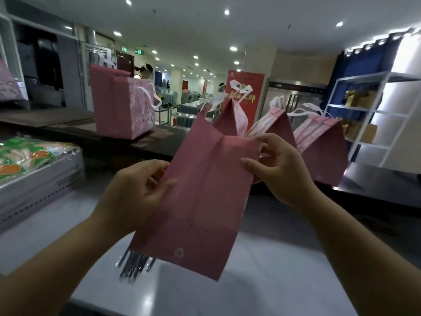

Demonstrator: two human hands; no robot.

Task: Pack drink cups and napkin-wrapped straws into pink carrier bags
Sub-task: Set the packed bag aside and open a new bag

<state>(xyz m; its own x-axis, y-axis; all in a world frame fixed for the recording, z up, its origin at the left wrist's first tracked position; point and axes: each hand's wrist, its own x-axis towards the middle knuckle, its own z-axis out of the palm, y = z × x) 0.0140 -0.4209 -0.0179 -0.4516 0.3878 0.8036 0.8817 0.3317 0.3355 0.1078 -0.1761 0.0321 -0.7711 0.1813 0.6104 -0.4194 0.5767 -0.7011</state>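
Note:
I hold a folded-flat pink carrier bag (200,201) up over the white counter, its bottom flap facing me. My left hand (134,190) grips its left edge, thumb on the front. My right hand (280,167) pinches its upper right corner near the mouth. Beneath the bag lies a bundle of wrapped dark straws (134,265), partly hidden. An upright pink bag (123,103) with white handles stands on the dark ledge at the left. Further pink bags (319,142) stand behind my right hand. No drink cup is visible.
A metal tray with green snack packets (27,160) sits at the left. The white counter (273,270) runs under my arms. A white shelf unit (376,115) stands at the right, a red banner (248,92) behind the bags. People are far off in the hall.

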